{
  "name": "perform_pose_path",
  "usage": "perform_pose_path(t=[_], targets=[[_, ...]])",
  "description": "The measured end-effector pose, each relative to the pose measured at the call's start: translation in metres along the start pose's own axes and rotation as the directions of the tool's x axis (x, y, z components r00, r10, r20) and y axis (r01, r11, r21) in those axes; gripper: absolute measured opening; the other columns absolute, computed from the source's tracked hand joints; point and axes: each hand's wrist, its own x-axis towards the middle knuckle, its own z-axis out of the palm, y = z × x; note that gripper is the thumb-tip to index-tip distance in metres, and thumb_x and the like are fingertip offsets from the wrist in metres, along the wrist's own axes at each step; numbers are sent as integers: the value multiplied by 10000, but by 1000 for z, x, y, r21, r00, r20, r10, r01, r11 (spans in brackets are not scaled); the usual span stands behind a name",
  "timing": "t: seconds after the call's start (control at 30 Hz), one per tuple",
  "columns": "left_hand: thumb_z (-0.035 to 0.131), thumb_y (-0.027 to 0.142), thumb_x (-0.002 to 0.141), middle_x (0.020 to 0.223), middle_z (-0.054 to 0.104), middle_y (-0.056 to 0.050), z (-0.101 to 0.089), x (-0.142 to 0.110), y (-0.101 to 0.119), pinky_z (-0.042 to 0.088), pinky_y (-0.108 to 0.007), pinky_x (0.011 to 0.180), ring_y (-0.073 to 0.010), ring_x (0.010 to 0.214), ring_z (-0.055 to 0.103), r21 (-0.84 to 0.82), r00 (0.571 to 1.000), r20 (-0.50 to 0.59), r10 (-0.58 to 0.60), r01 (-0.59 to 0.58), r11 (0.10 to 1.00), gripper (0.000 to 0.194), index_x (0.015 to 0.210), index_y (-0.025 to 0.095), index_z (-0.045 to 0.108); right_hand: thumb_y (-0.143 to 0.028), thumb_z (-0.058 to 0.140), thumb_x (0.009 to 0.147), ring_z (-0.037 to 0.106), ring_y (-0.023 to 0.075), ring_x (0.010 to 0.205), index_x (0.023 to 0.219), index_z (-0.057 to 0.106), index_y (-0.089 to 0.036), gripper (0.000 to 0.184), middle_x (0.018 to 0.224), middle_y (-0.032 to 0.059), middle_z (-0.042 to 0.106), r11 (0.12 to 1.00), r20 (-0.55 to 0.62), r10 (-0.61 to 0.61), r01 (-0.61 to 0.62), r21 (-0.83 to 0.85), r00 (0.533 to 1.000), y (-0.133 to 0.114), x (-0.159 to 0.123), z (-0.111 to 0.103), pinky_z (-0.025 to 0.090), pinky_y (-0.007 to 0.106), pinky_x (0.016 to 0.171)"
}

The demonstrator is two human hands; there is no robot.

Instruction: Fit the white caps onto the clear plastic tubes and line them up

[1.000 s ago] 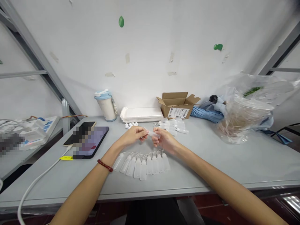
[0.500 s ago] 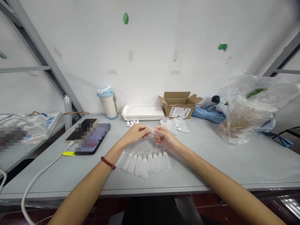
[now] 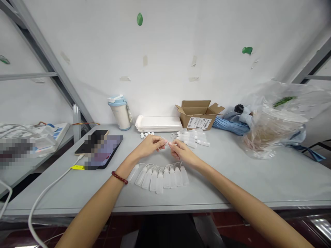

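My left hand (image 3: 152, 145) and my right hand (image 3: 183, 151) meet above the middle of the table. Each pinches at a small whitish piece (image 3: 168, 142) between the fingertips; most of it is covered, so its kind is unclear. Nearer to me, several translucent squeeze bottles (image 3: 159, 182) with thin curved tubes at their tops lie side by side in an arc. More bottles (image 3: 190, 139) lie in a loose pile behind my right hand. Small white caps (image 3: 147, 134) sit just behind my left hand.
Along the wall stand a tumbler (image 3: 121, 113), a stack of white trays (image 3: 159, 124) and an open cardboard box (image 3: 198, 120). Two phones (image 3: 103, 151) and a white cable (image 3: 51, 182) lie left. Blue cloth (image 3: 230, 126) and a plastic-wrapped tub (image 3: 276, 127) occupy the right.
My right hand's fingers have curled in more, and the small piece between my hands shows less. The bottles lie as before; the whole view has shifted slightly.
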Motion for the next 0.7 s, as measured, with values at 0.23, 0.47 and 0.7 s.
perform_pose_path(t=[0.23,0.47,0.7], targets=[[563,380,813,849,670,-49,-3,-3,4,479,-257,678,-160,801,590,-1,997,45,63,-63,998,254,821,154,680,-586,493,807,249,63,459,702,350,-209,416,523,-79,324,1000,6,-24,24,5,1000,1,1,-2,187,221,440],[523,412,831,821,668,-50,-2,-4,7,478,-259,670,-156,768,594,-6,996,91,-5,5,1000,300,808,152,669,-672,443,791,192,68,453,687,480,-176,508,530,-68,237,999,65,-8,5,41,998,2,2,-3,124,237,435],[555,374,795,725,642,-19,-1,-4,10,453,-253,664,-123,667,556,-16,997,64,-45,46,999,255,708,150,640,-650,440,802,201,69,461,659,463,-177,494,538,-63,251,1000,55,-15,14,18,998,-1,1,-2,136,239,440]])
